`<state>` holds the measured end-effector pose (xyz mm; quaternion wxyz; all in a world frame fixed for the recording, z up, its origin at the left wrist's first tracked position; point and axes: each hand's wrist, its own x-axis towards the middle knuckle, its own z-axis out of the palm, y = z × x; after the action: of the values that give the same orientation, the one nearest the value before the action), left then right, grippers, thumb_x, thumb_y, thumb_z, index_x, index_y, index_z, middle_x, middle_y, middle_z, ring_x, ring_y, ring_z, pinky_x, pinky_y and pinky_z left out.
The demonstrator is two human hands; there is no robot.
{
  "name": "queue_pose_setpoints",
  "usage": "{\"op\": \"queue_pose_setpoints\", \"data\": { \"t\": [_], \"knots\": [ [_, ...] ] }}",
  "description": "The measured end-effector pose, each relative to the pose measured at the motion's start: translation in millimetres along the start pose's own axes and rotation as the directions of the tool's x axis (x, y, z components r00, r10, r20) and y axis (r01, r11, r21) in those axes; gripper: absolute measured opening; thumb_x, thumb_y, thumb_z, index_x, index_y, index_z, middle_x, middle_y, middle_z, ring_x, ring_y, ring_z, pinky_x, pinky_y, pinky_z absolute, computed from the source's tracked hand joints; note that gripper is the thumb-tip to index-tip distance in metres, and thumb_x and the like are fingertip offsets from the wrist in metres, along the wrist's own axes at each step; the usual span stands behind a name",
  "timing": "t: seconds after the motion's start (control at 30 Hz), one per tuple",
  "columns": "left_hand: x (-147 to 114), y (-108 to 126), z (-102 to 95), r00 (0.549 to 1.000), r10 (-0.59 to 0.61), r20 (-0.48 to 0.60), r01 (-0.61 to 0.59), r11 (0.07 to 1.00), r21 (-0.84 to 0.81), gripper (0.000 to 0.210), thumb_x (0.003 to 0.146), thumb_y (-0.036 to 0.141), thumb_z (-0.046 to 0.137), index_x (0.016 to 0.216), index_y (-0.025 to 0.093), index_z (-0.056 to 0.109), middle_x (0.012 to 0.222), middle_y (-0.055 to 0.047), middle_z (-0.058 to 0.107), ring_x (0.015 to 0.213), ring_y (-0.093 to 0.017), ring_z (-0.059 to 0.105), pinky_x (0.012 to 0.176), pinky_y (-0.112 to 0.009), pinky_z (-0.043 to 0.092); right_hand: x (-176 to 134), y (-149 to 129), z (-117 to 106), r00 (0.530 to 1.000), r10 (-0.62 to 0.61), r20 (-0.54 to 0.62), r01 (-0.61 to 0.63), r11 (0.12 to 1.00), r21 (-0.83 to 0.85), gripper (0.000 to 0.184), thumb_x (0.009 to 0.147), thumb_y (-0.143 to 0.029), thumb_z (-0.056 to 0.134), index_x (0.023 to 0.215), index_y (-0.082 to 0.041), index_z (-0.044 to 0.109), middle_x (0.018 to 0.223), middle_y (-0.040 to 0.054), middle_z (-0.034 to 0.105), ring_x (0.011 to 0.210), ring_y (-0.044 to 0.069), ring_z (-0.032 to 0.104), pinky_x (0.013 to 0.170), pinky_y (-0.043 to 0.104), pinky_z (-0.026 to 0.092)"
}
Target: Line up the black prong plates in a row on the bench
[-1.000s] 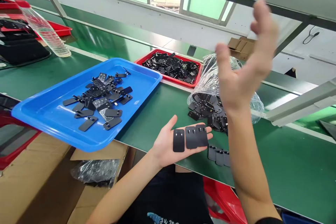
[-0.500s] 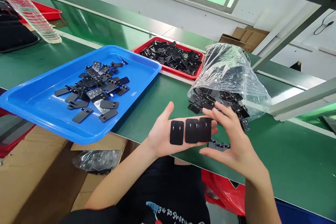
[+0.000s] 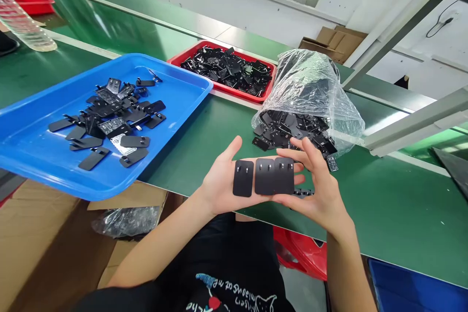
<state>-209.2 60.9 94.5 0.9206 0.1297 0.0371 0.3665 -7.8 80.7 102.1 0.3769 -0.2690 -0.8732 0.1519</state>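
My left hand is palm up, fingers stretched out to the right. Three rounded black plates, each with two small metal pins, lie across it. One black plate sits apart near the thumb; the middle plate and the right plate lie edge to edge. Around the right plate curls my right hand, thumb at its lower edge and fingertips at its upper edge. Behind the right hand, more pinned plates lie on the green table, partly hidden.
A blue tray with scattered black pinned plates stands at left. A red tray full of similar parts is behind. A clear plastic bag spills black plates onto the green table. A bottle stands far left.
My right hand has closed in from a spread pose to the right plate's edges. The right plate now lines up level with the middle one. The view has shifted slightly.
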Motion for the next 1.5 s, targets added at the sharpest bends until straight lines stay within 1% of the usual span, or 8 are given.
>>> {"op": "queue_pose_setpoints", "data": {
  "t": [0.23,0.37,0.47,0.53,0.57,0.7,0.97,1.5],
  "knots": [
    [0.7,0.2,-2.1,1.0,-0.001,0.001,0.001,1.0,-0.022,0.082,0.093,0.065,0.018,0.145,0.003,0.035,0.137,-0.024,0.053,0.128,-0.035,0.05,0.107,-0.047,0.029,-2.6,2.8,2.6,1.0,0.001,0.012,-0.001,0.999,-0.043,0.094,0.08,-0.044,0.072,0.152,-0.028,0.012,0.128,0.0099,0.061,0.134,0.029,0.043,0.112,0.063,0.029],
    [1.1,-0.5,-2.8,0.999,0.043,-0.028,-0.043,0.999,0.0,0.082,0.094,0.064,0.014,0.143,0.002,0.038,0.137,-0.024,0.053,0.131,-0.035,0.047,0.109,-0.047,0.028,10.2,-0.1,0.0,0.993,-0.103,-0.052,0.098,0.99,-0.099,0.082,0.081,-0.043,0.071,0.148,-0.029,0.026,0.125,0.0083,0.062,0.128,0.029,0.05,0.109,0.058,0.037],
    [-0.1,-1.8,-5.3,0.997,0.061,-0.049,-0.061,0.998,-0.003,0.084,0.094,0.064,0.015,0.142,0.0,0.038,0.141,-0.025,0.048,0.137,-0.034,0.04,0.111,-0.048,0.025,47.9,5.7,-1.7,0.902,-0.332,-0.275,0.265,0.931,-0.253,0.078,0.08,-0.047,0.071,0.145,-0.035,0.029,0.127,0.0063,0.059,0.122,0.03,0.054,0.103,0.054,0.044],
    [-1.9,-2.4,-7.0,0.998,0.05,-0.047,-0.052,0.998,-0.03,0.085,0.093,0.065,0.017,0.143,-0.001,0.035,0.145,-0.025,0.043,0.14,-0.034,0.034,0.113,-0.048,0.024,85.6,17.3,0.2,0.81,-0.421,-0.409,0.249,0.878,-0.409,0.074,0.084,-0.054,0.064,0.144,-0.035,0.025,0.133,0.0072,0.054,0.127,0.031,0.05,0.106,0.054,0.041],
    [-3.0,-2.4,-7.5,0.998,0.043,-0.043,-0.046,0.998,-0.048,0.086,0.093,0.065,0.019,0.144,-0.002,0.033,0.147,-0.024,0.041,0.142,-0.034,0.031,0.113,-0.049,0.024,105.2,24.9,2.3,0.804,-0.382,-0.456,0.159,0.876,-0.455,0.069,0.088,-0.055,0.057,0.144,-0.032,0.025,0.136,0.0094,0.052,0.132,0.031,0.045,0.11,0.055,0.035],
    [-7.3,-0.4,-8.7,0.998,0.051,-0.033,-0.055,0.991,-0.121,0.083,0.094,0.061,0.022,0.146,-0.003,0.027,0.147,-0.023,0.042,0.142,-0.035,0.03,0.112,-0.05,0.026,154.6,52.3,13.3,0.914,-0.037,-0.405,-0.147,0.898,-0.414,0.073,0.091,-0.061,0.048,0.145,-0.016,0.027,0.151,0.0175,0.034,0.142,0.034,0.028,0.112,0.058,0.026],
    [-6.8,2.2,-17.1,0.997,0.077,-0.022,-0.08,0.975,-0.209,0.084,0.092,0.06,0.028,0.149,-0.002,0.018,0.146,-0.026,0.041,0.142,-0.035,0.031,0.112,-0.052,0.025,88.6,48.5,5.0,0.924,0.008,-0.383,-0.08,0.981,-0.175,0.03,0.095,-0.041,0.049,0.117,-0.025,0.06,0.125,0.0068,0.061,0.122,0.023,0.054,0.103,0.05,0.041],
    [5.4,15.6,-18.2,0.995,0.083,0.06,-0.075,0.989,-0.127,0.082,0.093,0.057,0.024,0.147,-0.005,0.022,0.145,-0.029,0.041,0.141,-0.033,0.033,0.111,-0.048,0.025,34.5,79.0,13.5,0.797,0.338,-0.5,-0.225,0.935,0.274,0.04,0.094,-0.05,0.043,0.101,-0.02,0.069,0.101,0.0068,0.068,0.089,0.019,0.065,0.084,0.038,0.049]
  ]
}}
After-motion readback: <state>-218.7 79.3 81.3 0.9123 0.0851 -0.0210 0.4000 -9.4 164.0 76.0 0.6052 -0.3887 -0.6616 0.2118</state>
